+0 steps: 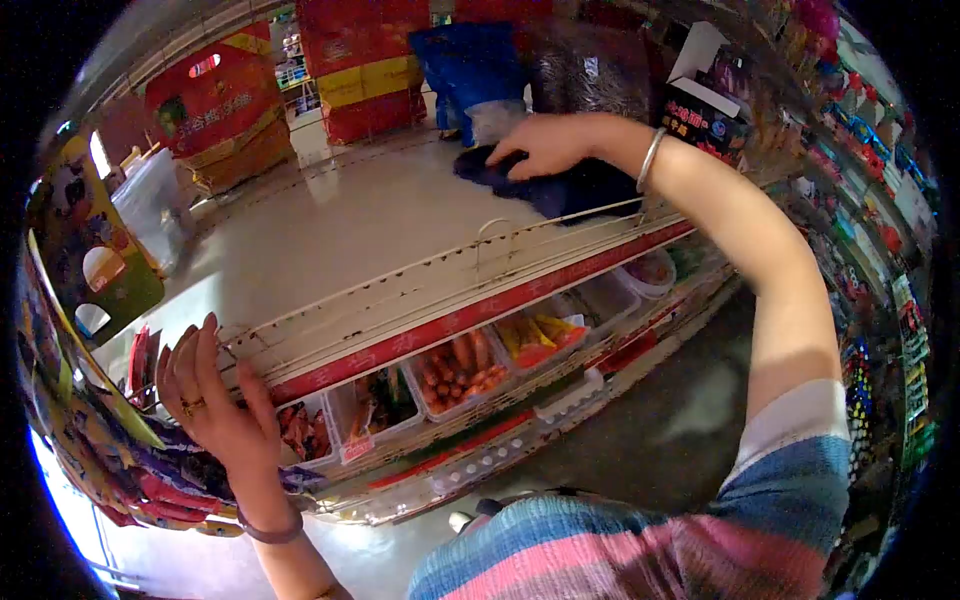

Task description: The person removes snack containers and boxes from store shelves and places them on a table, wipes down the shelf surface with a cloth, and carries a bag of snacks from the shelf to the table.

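Observation:
My right hand (548,146) reaches over the shelf (330,235) near its right end. Its fingers curl down onto a dark blue cloth (585,190), which lies spread on the white shelf surface, one part at the front lip. The fingertips are partly hidden against the cloth. My left hand (222,400) is at the left front end of the shelf, fingers spread and stretched out, nothing in them. It is close to the red label strip (390,345) along the front edge.
A low wire rail (400,275) runs along the shelf front. Red bags (365,75) and a blue bag (468,75) hang behind. An open black box (705,115) stands at the right. Below, clear tubs hold packaged sausages (460,375). Packets (150,480) crowd the left.

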A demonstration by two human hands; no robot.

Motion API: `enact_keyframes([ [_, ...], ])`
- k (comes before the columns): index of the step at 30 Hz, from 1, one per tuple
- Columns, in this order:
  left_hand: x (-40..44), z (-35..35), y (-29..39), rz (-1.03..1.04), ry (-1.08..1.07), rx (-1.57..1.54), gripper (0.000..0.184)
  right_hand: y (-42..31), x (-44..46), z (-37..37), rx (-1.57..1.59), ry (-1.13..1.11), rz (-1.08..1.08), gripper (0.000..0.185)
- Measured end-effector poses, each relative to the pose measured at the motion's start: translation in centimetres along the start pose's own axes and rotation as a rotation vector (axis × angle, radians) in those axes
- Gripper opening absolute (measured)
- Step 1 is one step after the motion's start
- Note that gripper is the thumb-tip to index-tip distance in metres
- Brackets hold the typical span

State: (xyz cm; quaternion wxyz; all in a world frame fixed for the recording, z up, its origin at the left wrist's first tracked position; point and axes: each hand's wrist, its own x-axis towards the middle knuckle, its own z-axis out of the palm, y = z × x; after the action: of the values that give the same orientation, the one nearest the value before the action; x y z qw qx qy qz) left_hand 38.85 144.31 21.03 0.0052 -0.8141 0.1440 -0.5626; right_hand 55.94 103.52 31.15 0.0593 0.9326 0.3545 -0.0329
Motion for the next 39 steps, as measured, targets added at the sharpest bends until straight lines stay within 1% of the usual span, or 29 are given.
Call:
enact_keyframes([
  [1, 0.2, 0.1, 0.6, 0.008, -0.001, 0.012, 0.037, 0.1, -0.5, 0.6, 0.053, 0.064, -0.046, 0.048],
  [2, 0.3, 0.2, 1.2, 0.016, -0.003, 0.024, 0.037, 0.4, -1.8, 0.7, 0.048, 0.010, 0.021, 0.055],
  [5, 0.5, 0.3, 2.4, 0.034, -0.016, 0.055, 0.038, 3.1, -5.3, 1.4, -0.134, -0.054, 0.133, 0.059],
  [6, 0.6, 0.2, 2.7, 0.039, -0.022, 0.065, 0.038, 3.7, -6.4, 1.0, -0.118, -0.120, 0.214, 0.062],
  [9, 0.1, 0.0, 3.3, -0.001, -0.029, 0.052, 0.036, 7.1, -10.4, 0.9, -0.115, -0.157, 0.174, 0.064],
  [12, 0.2, -0.3, 4.0, -0.013, -0.050, 0.066, 0.035, 6.1, -13.7, -0.8, -0.092, -0.372, 0.412, 0.065],
  [13, 0.1, -0.4, 4.1, -0.009, -0.052, 0.060, 0.035, 7.3, -14.5, -0.4, -0.109, -0.403, 0.436, 0.067],
  [15, 0.0, -0.6, 4.3, -0.005, -0.053, 0.044, 0.035, 8.3, -16.2, 0.5, -0.164, -0.471, 0.670, 0.068],
  [18, 0.8, -0.5, 4.6, 0.050, 0.020, -0.004, 0.034, 7.8, -17.8, 1.6, -0.080, -0.395, 0.637, 0.072],
  [21, 0.8, -0.6, 5.1, 0.033, 0.027, 0.014, 0.034, 6.1, -16.4, 1.6, -0.068, -0.280, 0.399, 0.066],
  [23, 0.3, -0.7, 5.1, 0.005, 0.029, 0.026, 0.034, 4.5, -14.9, 0.8, 0.097, -0.189, 0.240, 0.064],
  [25, 0.0, -0.9, 5.3, 0.005, 0.032, 0.038, 0.034, 4.0, -13.7, 1.1, 0.182, -0.020, 0.111, 0.056],
  [28, 0.1, -1.6, 5.5, 0.027, 0.033, 0.055, 0.034, 1.2, -11.7, 1.1, 0.810, 0.337, 0.141, 0.049],
  [31, 0.4, -2.8, 5.3, 0.019, 0.004, 0.083, 0.035, -3.7, -12.5, -1.3, 1.501, 0.659, 0.177, 0.044],
  [32, 0.6, -2.9, 5.5, 0.007, -0.003, 0.080, 0.035, -3.4, -12.8, -2.0, 1.597, 0.690, 0.049, 0.036],
  [35, 1.5, -3.8, 6.0, -0.007, -0.013, 0.085, 0.036, -0.4, -15.5, -3.3, 1.768, 0.355, -0.649, 0.032],
  [37, 1.6, -4.2, 7.0, -0.033, -0.041, 0.072, 0.037, -1.0, -18.2, -3.2, 1.718, 0.570, -0.680, 0.033],
  [38, 2.2, -4.8, 7.9, -0.043, -0.067, 0.066, 0.038, -2.8, -20.6, -2.6, 1.897, 0.644, -0.505, 0.034],
  [39, 2.8, -5.2, 9.1, -0.047, -0.015, 0.079, 0.039, -5.1, -22.8, -2.1, 2.068, 0.715, -0.319, 0.034],
])
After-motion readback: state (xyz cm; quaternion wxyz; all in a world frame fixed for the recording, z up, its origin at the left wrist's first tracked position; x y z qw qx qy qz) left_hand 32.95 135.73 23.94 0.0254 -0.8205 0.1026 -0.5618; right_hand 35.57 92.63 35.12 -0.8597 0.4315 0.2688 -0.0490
